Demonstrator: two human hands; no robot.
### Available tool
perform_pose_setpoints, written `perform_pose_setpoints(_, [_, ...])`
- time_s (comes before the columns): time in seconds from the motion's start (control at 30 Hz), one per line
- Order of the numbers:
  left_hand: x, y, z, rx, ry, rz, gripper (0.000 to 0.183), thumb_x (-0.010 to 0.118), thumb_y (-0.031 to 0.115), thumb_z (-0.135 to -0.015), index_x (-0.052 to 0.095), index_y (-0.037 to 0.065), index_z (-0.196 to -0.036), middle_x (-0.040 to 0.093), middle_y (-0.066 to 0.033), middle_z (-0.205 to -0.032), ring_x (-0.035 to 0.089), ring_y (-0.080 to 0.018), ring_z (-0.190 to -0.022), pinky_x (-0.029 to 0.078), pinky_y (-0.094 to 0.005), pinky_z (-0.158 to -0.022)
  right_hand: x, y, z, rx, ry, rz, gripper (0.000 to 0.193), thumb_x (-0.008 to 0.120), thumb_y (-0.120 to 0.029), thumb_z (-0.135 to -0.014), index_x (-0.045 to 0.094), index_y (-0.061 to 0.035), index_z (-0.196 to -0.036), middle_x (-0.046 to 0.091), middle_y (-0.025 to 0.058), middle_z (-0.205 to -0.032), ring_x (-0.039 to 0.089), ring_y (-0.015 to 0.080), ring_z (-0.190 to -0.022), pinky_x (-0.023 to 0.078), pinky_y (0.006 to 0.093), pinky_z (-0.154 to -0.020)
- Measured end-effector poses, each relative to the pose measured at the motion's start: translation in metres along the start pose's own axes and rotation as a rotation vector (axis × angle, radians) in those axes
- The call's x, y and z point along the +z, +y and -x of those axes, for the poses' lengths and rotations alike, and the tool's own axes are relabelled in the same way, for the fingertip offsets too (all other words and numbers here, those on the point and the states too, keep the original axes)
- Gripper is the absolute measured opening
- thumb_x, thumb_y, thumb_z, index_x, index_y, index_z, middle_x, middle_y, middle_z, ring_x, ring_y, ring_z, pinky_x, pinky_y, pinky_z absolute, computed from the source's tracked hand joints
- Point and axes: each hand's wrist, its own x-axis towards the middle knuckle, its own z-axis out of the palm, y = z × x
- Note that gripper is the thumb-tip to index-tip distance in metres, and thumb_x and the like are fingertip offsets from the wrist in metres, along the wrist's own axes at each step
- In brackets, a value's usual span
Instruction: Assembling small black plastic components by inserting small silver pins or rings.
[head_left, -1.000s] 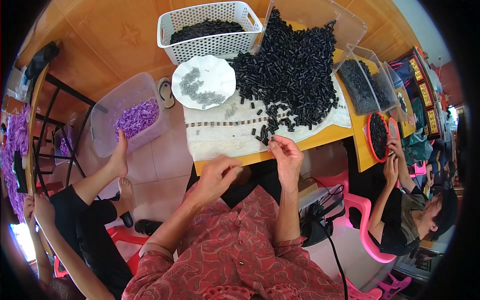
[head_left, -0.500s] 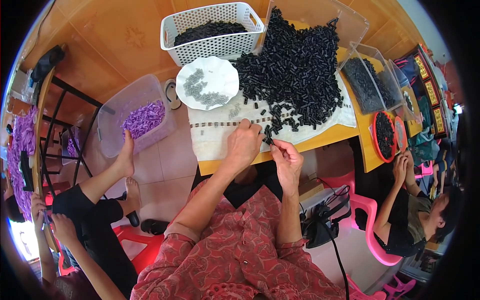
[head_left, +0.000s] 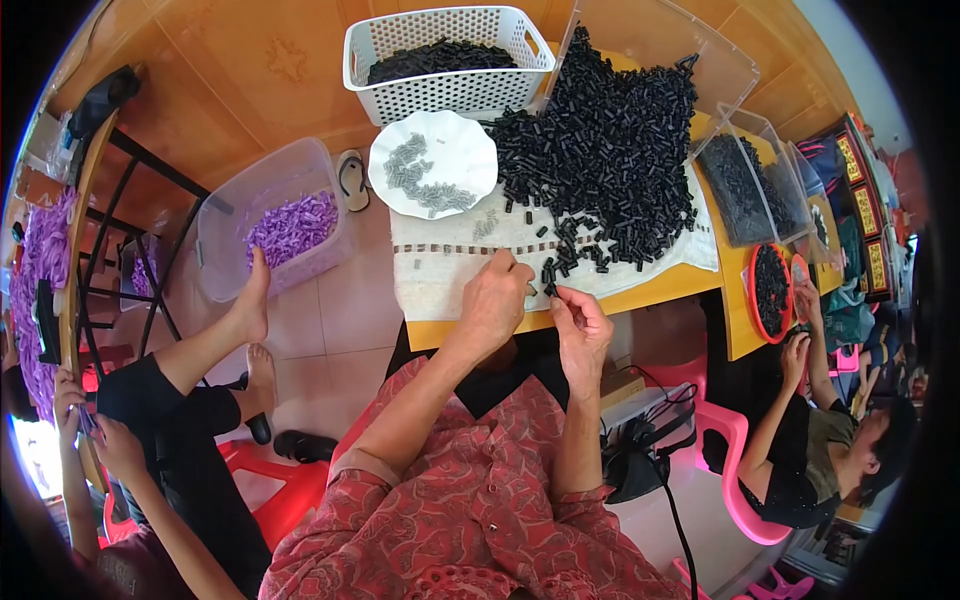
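My left hand [head_left: 497, 293] is closed, fingers curled, over the front part of a white cloth [head_left: 440, 282]; what its fingertips hold is hidden. Close beside it my right hand [head_left: 582, 326] pinches a small black tube-shaped piece [head_left: 551, 290] at the cloth's front edge. A few loose black pieces lie just beyond my fingertips. Behind them rises a big heap of the same black pieces [head_left: 610, 150], spilling from a clear bin laid open. A white scalloped plate [head_left: 470, 150] at the left of the heap carries small clear grey pieces, and more of these lie on the cloth.
A white perforated basket [head_left: 450, 98] of black pieces stands behind the plate. Clear boxes [head_left: 735, 190] and a red round tray [head_left: 752, 300] are at the right. A clear tub [head_left: 222, 250] of purple pieces is on the floor. Co-workers sit left and right; black cables hang beside me.
The whole view has shifted slightly. My hands stay close together at the cloth's edge, nearly in the same pose. The co-worker at the right has raised one hand beside the red tray.
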Motion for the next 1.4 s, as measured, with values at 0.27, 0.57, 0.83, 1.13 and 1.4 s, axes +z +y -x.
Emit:
perform_pose_setpoints(0.27, [-0.009,-0.012,0.014,-0.225,0.092,1.021,0.024,0.057,-0.007,-0.089,0.067,0.000,-0.109,0.063,-0.0100,-0.097,0.068,-0.0206,-0.086,0.057,-0.0326,-0.075,0.012,-0.011,0.000,-0.066,-0.044,0.045,0.014,0.065,0.002,-0.088,0.067,0.0024,-0.102,0.064,0.0020,-0.089,0.058,0.0059,-0.077,0.047,0.0199,-0.068])
perform_pose_setpoints(0.57, [-0.038,-0.023,0.034,-0.230,0.010,1.709,0.029,0.055,-0.006,-0.092,0.059,-0.004,-0.121,0.064,-0.0167,-0.110,0.068,-0.0266,-0.098,0.057,-0.0396,-0.090,0.044,-0.029,-0.002,-0.159,-0.145,0.102,0.014,0.063,0.005,-0.087,0.066,0.0041,-0.101,0.064,0.0064,-0.091,0.064,0.0097,-0.079,0.051,0.0225,-0.069])
perform_pose_setpoints(0.83, [-0.044,-0.031,0.040,-0.210,0.043,1.825,0.031,0.056,-0.006,-0.092,0.059,-0.002,-0.123,0.064,-0.0178,-0.114,0.068,-0.0256,-0.098,0.057,-0.0381,-0.089,0.056,-0.032,0.000,-0.222,-0.186,0.193,0.016,0.064,0.007,-0.085,0.066,0.0029,-0.100,0.065,0.0087,-0.091,0.066,0.0125,-0.077,0.052,0.0236,-0.067])
perform_pose_setpoints(1.13, [-0.063,-0.047,0.038,-0.300,0.252,1.735,0.026,0.057,0.001,-0.094,0.062,-0.001,-0.120,0.065,-0.0120,-0.108,0.065,-0.0205,-0.093,0.055,-0.0346,-0.085,0.064,-0.024,-0.010,-0.456,-0.150,0.572,0.013,0.067,0.004,-0.081,0.067,-0.0009,-0.093,0.064,0.0099,-0.087,0.064,0.0189,-0.068,0.050,0.0284,-0.061])
perform_pose_setpoints(1.4, [-0.059,-0.057,0.036,-0.359,0.299,1.680,0.025,0.056,0.003,-0.095,0.062,-0.001,-0.119,0.065,-0.0105,-0.106,0.064,-0.0178,-0.090,0.055,-0.0318,-0.082,0.062,-0.029,-0.017,-0.389,-0.170,0.684,0.008,0.067,-0.003,-0.079,0.066,-0.0053,-0.087,0.062,0.0114,-0.084,0.063,0.0315,-0.073,0.050,0.0399,-0.065])
